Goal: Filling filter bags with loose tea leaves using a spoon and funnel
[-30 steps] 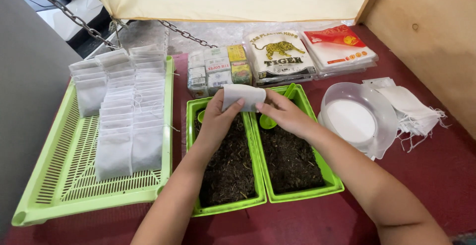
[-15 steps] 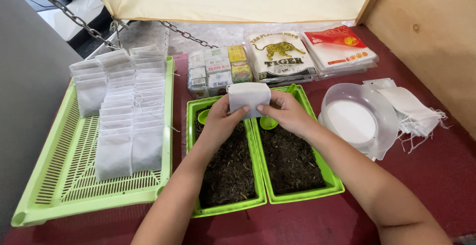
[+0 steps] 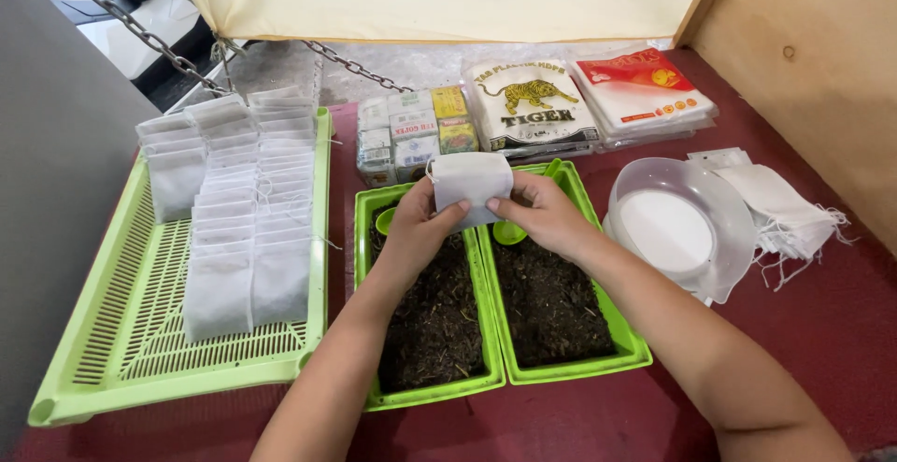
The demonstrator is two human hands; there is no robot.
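Both my hands hold one small white filter bag (image 3: 470, 182) upright above two green trays. My left hand (image 3: 419, 228) grips its lower left edge and my right hand (image 3: 540, 214) pinches its lower right corner. Below them, the left green tray (image 3: 430, 395) and the right green tray (image 3: 579, 369) are filled with dark loose tea leaves. A small green scoop (image 3: 509, 232) lies at the far end of the right tray, and another green scoop (image 3: 385, 221) peeks out behind my left hand.
A large green slotted tray (image 3: 112, 369) at left carries rows of filled white bags (image 3: 243, 228). At right stand a clear plastic bowl (image 3: 687, 228) and a pile of empty white bags (image 3: 780, 210). Packets and boxes (image 3: 533, 112) line the back, with a chain (image 3: 140, 37) hanging behind.
The white bag has been turned from lying sideways to standing upright and flat between both hands. My hands stayed above the far ends of the trays.
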